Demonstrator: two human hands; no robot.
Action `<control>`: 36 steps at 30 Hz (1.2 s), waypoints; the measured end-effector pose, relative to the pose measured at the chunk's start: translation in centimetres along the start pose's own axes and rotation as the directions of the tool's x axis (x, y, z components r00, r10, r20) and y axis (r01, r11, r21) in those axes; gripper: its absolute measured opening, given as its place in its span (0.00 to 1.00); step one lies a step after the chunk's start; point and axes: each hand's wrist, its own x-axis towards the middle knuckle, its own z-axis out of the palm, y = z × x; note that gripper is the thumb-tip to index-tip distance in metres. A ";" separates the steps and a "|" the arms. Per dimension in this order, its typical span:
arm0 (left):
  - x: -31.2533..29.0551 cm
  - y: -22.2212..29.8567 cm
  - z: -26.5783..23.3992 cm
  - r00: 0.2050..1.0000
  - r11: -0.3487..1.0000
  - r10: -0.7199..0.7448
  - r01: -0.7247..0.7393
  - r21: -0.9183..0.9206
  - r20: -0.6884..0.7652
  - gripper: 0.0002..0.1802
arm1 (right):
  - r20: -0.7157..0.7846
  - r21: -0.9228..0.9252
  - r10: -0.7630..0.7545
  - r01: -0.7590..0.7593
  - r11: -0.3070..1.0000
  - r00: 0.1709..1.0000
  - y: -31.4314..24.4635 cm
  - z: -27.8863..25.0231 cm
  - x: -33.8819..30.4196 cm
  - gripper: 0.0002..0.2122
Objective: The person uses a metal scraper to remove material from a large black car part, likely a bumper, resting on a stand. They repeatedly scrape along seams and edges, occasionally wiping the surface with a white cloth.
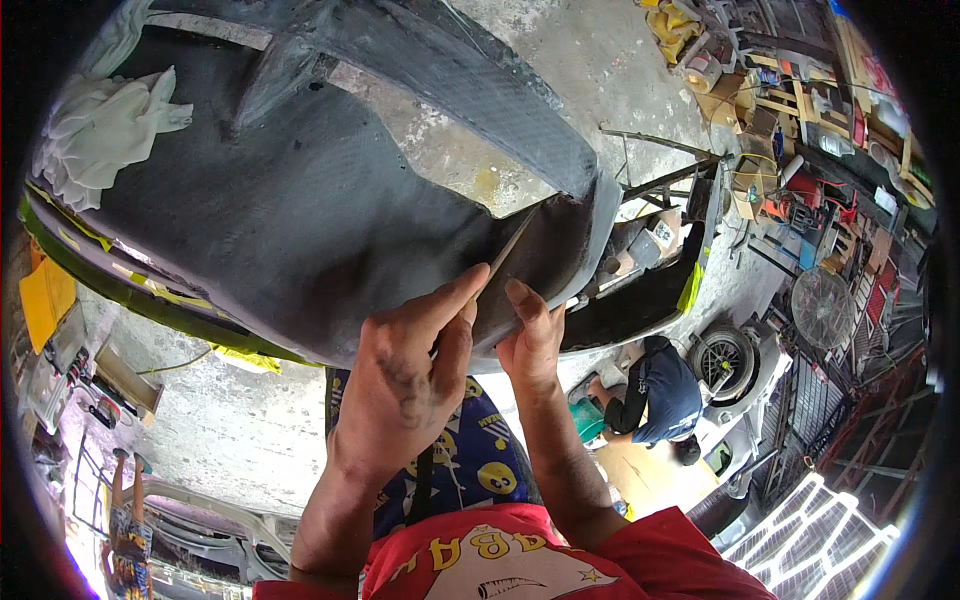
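Note:
A large dark grey moulded panel [280, 230], apparently vehicle bodywork, spans the space before me, with openings cut through it. My left hand [405, 365] is closed around a thin, pale, stick-like tool [511, 247]. Its far end lies against the panel beside the corner of an opening; its exact kind is unclear. On the near edge of the same panel, my right hand [535, 340] grips with the thumb on top and the fingers mostly hidden below. A crumpled white cloth [105, 130] rests at the panel's far left.
Yellow-green tape [693, 287] marks parts of the panel's rim. Another person [665, 390] crouches at the right, close to a wheel [724, 365]. Farther right are a round fan [822, 308] and cluttered boxes and tools. Someone else [130, 530] stands at the lower left.

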 end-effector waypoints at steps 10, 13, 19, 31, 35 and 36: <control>-0.2 0.3 -0.3 0.999 0.999 -0.037 0.037 -0.003 -0.002 0.18 | -0.006 0.001 0.023 -0.023 1.000 1.000 -0.1 0.2 -0.1 0.32; 0.2 0.7 -0.1 0.996 0.996 -0.088 0.088 -0.007 -0.016 0.15 | -0.021 -0.005 0.041 -0.041 0.999 0.999 -0.2 0.0 -0.1 0.31; 0.2 1.0 -0.2 0.993 0.993 -0.118 0.118 -0.004 -0.009 0.16 | -0.018 0.000 0.027 -0.027 1.000 0.999 -0.2 0.2 -0.2 0.32; -0.4 0.4 -0.2 0.991 0.989 -0.131 0.133 -0.071 0.029 0.18 | -0.007 -0.008 0.015 -0.015 1.000 1.000 -0.1 0.2 -0.1 0.28; -0.2 0.0 0.1 0.997 0.996 -0.074 0.074 -0.050 -0.003 0.18 | 0.009 -0.017 -0.008 0.009 1.000 1.000 -0.1 0.1 0.0 0.27; -0.2 -0.2 0.2 0.999 0.998 -0.048 0.047 -0.052 -0.021 0.18 | 0.008 -0.011 0.001 0.000 1.000 1.000 0.0 -0.1 0.0 0.28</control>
